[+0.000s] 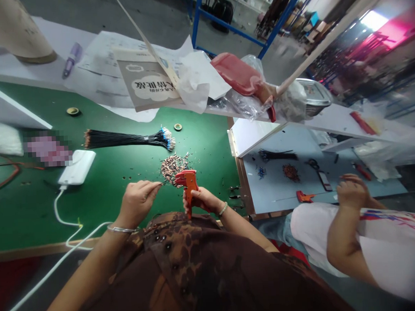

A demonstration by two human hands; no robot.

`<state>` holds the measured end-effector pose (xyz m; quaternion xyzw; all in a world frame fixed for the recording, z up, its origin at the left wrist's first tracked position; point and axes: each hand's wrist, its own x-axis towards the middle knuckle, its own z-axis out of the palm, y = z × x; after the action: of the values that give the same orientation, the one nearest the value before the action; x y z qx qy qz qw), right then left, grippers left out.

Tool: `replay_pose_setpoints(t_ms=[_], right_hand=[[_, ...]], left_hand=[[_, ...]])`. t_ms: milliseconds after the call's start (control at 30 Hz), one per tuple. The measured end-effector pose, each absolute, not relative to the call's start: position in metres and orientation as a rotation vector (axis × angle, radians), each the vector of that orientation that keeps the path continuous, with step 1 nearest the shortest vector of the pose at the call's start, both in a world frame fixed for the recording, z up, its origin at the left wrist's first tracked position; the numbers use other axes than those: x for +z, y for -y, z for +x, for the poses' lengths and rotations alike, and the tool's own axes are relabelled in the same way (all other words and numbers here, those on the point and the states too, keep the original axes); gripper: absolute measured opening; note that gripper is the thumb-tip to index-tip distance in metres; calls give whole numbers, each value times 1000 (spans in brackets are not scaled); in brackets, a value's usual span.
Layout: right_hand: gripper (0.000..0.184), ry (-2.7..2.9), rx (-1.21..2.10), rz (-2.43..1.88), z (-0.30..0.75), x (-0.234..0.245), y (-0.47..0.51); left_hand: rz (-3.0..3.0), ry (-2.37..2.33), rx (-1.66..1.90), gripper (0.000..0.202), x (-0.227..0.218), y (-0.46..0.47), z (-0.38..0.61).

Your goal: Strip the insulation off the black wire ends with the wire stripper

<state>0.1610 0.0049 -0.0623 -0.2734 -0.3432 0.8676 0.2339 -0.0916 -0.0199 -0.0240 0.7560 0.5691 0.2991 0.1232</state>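
Gripping orange crimping pliers (pixel 189 186) in closed right hand (pixel 202 200), left hand (pixel 137 203) fingers pinching what seems a wire (pixel 164 182).

The left hand (pixel 137 203) is raised in front of the chest, its back turned up and its fingers reaching toward the right, with the fingertips (pixel 156 185) pinched closely together. The right hand (pixel 199 199) sits just beside it, its fingers (pixel 191 199) curled firmly into a grip (the knuckles face up and the thumb is partly hidden). The two hands are near each other but not touching. The left forearm (pixel 88 266) rises from the bottom edge of the view to a slightly bent left wrist (pixel 119 226), while the right forearm (pixel 245 229) slants inward from the lower right to the right wrist (pixel 221 210).
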Motion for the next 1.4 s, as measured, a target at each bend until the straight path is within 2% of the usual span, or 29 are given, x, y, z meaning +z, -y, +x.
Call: replay_pose_setpoints(t_ms=[467, 800, 1200, 1400], right_hand=[[56, 1058, 2407, -807, 159, -57, -3], [56, 1129, 2297, -948, 155, -60, 1], [47, 999, 2246, -1022, 147, -57, 8], [58, 983, 2355, -806, 154, -55, 2]], left_hand=[[2369, -1600, 754, 30, -26, 21, -87], [2374, -1573, 759, 33, -28, 22, -89], [2179, -1490, 728, 37, -25, 23, -84], [2180, -1596, 905, 32, -18, 20, -84]])
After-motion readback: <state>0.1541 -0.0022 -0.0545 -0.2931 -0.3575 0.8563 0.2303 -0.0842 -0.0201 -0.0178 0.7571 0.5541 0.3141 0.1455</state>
